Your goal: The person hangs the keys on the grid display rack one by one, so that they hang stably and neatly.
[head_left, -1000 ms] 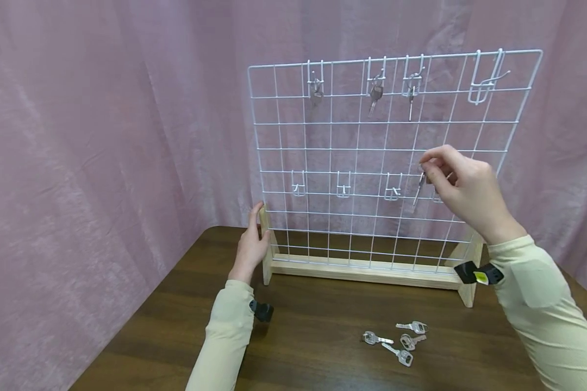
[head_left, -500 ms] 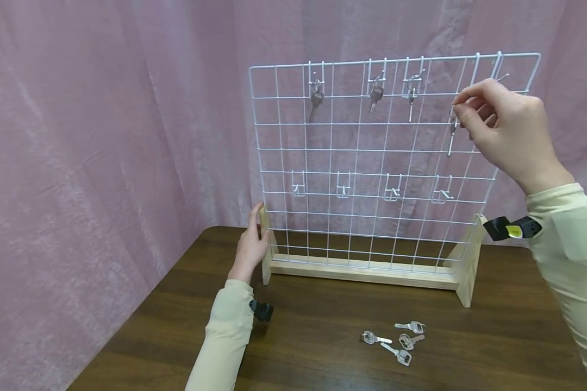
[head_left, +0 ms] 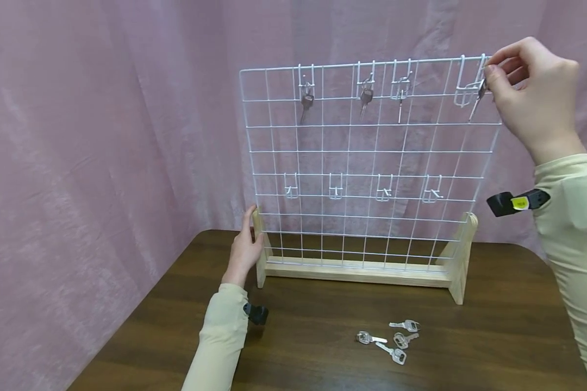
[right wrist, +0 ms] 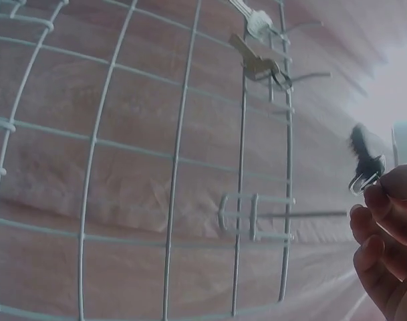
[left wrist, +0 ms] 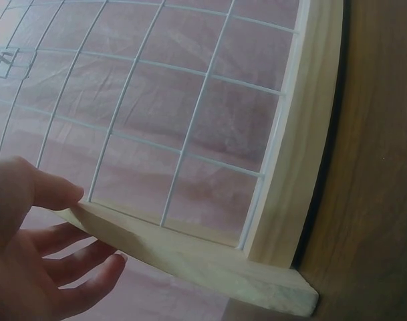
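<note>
1. You have eight keys in view: one in your right hand (head_left: 538, 98), three hanging on the white wire grid (head_left: 348, 151) and four loose on the desk (head_left: 318, 353).
2. You have eight hooks on the grid, four in the upper row and four in the lower.
3. Three upper hooks carry one key each: the left hanging key (head_left: 307, 101), the middle hanging key (head_left: 366, 96) and the right hanging key (head_left: 400, 108).
4. Your four loose keys (head_left: 398, 355) lie close together in front of the wooden base (head_left: 357, 273), into which the grid is set.
5. Your right fingers pinch the held key (head_left: 478, 100) at its ring end; its blade points away from the fingertips.
6. That key is just beside the rightmost upper hook (head_left: 462, 88). In the right wrist view, a gap shows between it and the hook's prong, whose tip ends near your fingers.
7. Your left hand (head_left: 244, 250) holds the left wooden upright (left wrist: 183, 261), thumb on one side and fingers on the other.
8. A pink curtain (head_left: 127, 136) hangs behind the desk.
</note>
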A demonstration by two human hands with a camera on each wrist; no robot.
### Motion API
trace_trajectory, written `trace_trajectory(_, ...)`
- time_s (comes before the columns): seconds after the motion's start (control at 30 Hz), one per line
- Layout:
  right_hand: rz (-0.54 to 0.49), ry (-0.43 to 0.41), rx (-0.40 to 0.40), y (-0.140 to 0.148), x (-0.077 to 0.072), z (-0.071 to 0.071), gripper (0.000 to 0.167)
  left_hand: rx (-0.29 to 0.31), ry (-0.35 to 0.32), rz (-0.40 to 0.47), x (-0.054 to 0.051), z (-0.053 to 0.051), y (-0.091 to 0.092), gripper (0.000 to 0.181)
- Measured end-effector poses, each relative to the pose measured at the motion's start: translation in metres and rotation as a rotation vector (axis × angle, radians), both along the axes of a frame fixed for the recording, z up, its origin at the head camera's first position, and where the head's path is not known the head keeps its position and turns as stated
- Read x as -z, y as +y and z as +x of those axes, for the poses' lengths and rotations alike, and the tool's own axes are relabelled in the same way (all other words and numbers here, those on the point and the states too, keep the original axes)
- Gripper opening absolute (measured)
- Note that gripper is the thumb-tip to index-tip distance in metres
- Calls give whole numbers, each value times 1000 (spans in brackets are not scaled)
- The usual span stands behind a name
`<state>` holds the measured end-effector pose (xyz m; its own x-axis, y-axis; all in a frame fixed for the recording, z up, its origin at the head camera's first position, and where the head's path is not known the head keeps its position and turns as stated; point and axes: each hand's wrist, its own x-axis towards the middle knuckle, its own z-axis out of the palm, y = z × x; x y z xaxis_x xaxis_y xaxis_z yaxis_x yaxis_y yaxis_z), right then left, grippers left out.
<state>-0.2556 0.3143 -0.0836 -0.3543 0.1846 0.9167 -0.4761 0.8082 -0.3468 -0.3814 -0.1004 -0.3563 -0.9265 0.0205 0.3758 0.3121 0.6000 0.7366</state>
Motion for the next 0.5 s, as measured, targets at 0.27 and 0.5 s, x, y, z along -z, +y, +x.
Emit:
trace_trajectory(0.27, -61, -63, 18, 11, -2, 0, 35, 9, 8, -5, -1, -1, -1, 69)
trace_trajectory(0.5, -65, -92, 12, 15, -1, -5, 34, 5, 10, -9, 1, -1, 0, 69)
